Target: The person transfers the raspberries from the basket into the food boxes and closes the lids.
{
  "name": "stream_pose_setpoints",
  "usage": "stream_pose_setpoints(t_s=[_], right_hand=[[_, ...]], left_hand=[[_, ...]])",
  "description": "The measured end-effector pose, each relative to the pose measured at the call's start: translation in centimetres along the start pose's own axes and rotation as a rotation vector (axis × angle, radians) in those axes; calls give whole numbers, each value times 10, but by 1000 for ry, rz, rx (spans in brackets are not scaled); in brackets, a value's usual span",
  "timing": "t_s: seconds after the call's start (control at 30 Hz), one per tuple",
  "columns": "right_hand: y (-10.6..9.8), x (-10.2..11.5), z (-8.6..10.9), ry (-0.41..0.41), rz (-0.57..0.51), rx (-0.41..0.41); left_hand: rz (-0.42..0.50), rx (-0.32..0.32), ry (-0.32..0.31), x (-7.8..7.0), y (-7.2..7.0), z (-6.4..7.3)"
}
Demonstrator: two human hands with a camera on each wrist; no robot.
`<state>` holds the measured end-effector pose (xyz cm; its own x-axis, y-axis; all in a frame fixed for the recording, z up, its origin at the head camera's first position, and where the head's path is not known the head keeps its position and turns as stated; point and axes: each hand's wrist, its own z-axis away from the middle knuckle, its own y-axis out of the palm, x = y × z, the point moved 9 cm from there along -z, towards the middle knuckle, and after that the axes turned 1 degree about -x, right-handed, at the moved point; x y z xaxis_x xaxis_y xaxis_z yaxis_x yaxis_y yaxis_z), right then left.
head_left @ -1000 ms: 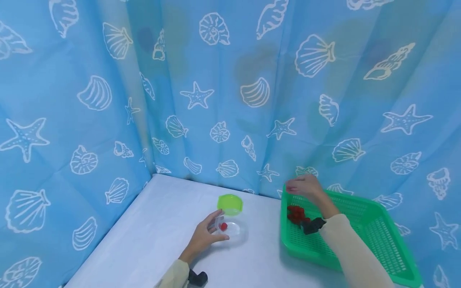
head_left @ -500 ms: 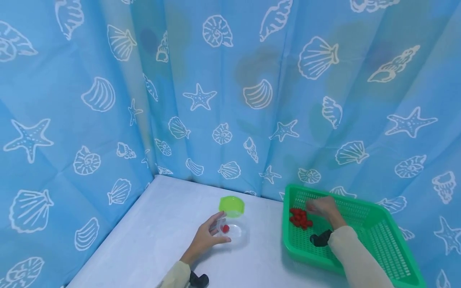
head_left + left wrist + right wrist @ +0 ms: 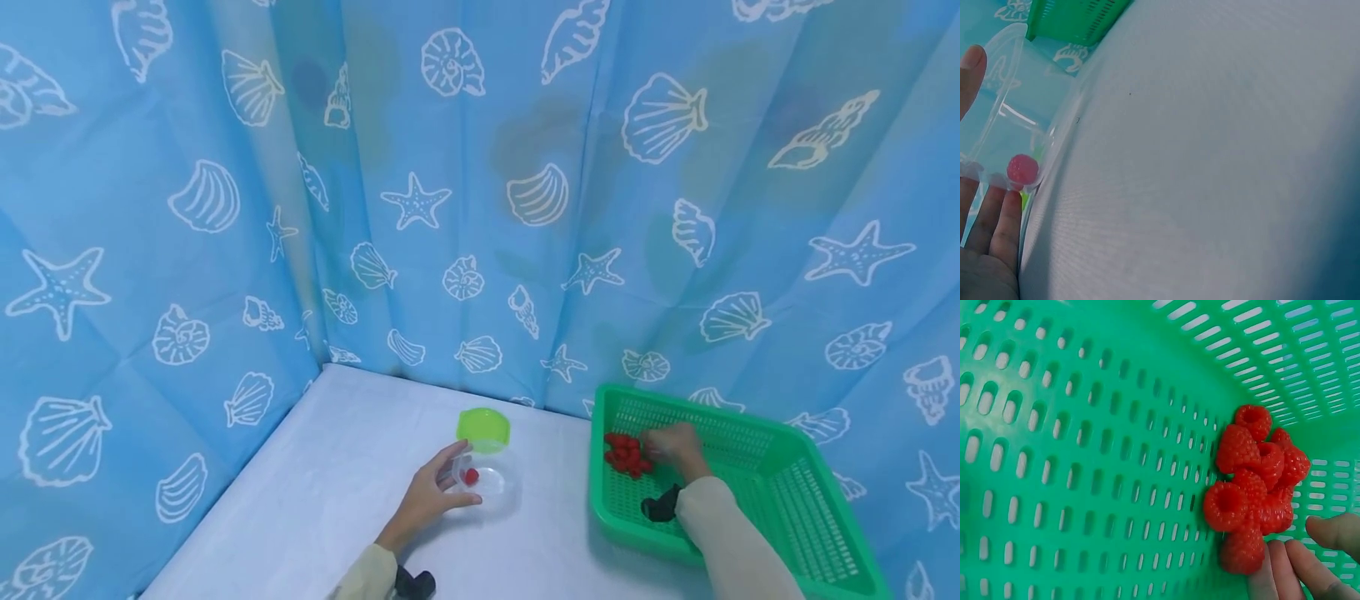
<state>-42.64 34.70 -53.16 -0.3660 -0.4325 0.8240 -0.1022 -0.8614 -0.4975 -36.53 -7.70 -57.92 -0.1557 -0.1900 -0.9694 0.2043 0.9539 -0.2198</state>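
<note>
My left hand (image 3: 429, 498) holds a clear plastic container (image 3: 501, 482), thumb on the near side and fingers on the far side. One red raspberry (image 3: 1023, 169) lies inside it, near the fingertips. My right hand (image 3: 677, 447) reaches down into a green basket (image 3: 795, 500). Beside it a cluster of raspberries (image 3: 1250, 469) lies on the basket floor, by the left wall in the head view. In the right wrist view the fingertips (image 3: 1279, 562) are right at the lowest raspberry (image 3: 1242, 550), while the thumb (image 3: 1335, 532) stands apart from them with a gap between.
A lime-green lid (image 3: 482, 427) lies on the white tabletop (image 3: 352, 467), just behind the container. The basket has raised slotted walls and stands at the right. A blue curtain (image 3: 465, 208) printed with shells hangs behind and to the left of the table.
From the basket's back left rim, my right hand has come down inside it, then moved left to the raspberries. My left hand stays around the container. The head view has shifted slightly.
</note>
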Motion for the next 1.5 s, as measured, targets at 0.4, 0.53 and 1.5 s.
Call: stream_pose_setpoints(t_s=[0.4, 0.53, 1.5], right_hand=[[5, 0, -5, -10, 183, -73], [6, 1, -6, -5, 184, -82], [0, 7, 2, -21, -383, 21]], left_hand=[[-4, 2, -2, -4, 0, -2], [-13, -6, 3, -4, 0, -1], [7, -16, -13, 3, -2, 0]])
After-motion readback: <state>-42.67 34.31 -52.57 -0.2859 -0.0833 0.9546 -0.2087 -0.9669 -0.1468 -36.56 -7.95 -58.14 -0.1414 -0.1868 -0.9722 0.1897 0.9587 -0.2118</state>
